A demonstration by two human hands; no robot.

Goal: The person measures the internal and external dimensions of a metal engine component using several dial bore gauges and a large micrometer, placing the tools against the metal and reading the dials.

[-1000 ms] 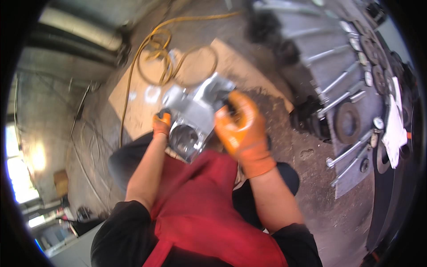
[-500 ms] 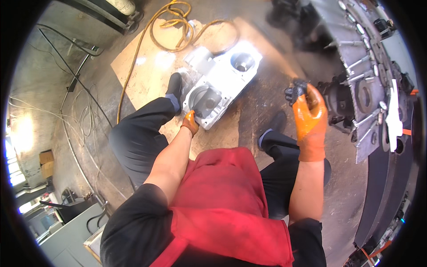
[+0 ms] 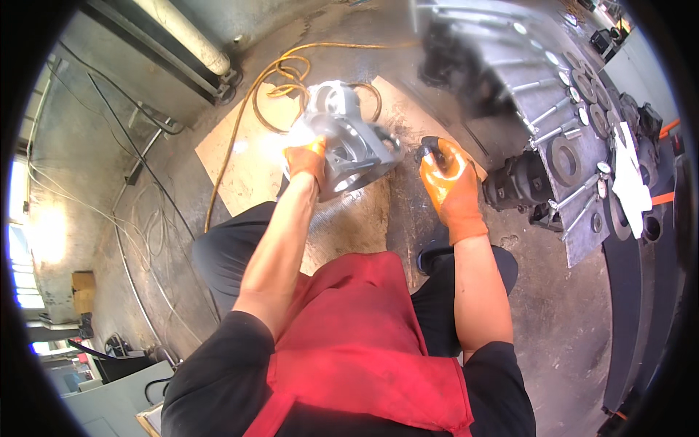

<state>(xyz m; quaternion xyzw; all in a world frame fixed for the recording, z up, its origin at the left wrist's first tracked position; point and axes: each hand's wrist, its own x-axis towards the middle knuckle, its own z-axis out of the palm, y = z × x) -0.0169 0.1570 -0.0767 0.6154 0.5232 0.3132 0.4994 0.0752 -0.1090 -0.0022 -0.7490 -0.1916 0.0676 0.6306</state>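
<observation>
Far left of both hands: thin wires (image 3: 138, 218) trail over the concrete floor (image 3: 95, 146), and a pale pipe (image 3: 191, 40) runs along the wall base. Yellow hose (image 3: 240, 124) coils just beyond the left fingertips and lies across the plywood sheet (image 3: 240, 156).

Left hand (image 3: 306, 160), orange glove: fingers clamped on the near-left edge of the grey cast metal housing (image 3: 349, 142). Housing is off the plywood, tilted, its round bore facing down toward the person. Bulk of it sits right of and past the left fingers, between the two hands.

Right hand (image 3: 451, 178), orange glove: fingers curled tight round a small dark object (image 3: 431, 148); can't tell what it is. That hand is apart from the housing, just right of its edge.

Right of the right fingers: a dark pump-like casting (image 3: 520, 182) on the floor, near. Further right, a grey steel rack (image 3: 561, 109) with studs and round discs; well apart from both hands.

Person wears a red apron (image 3: 357, 342).
</observation>
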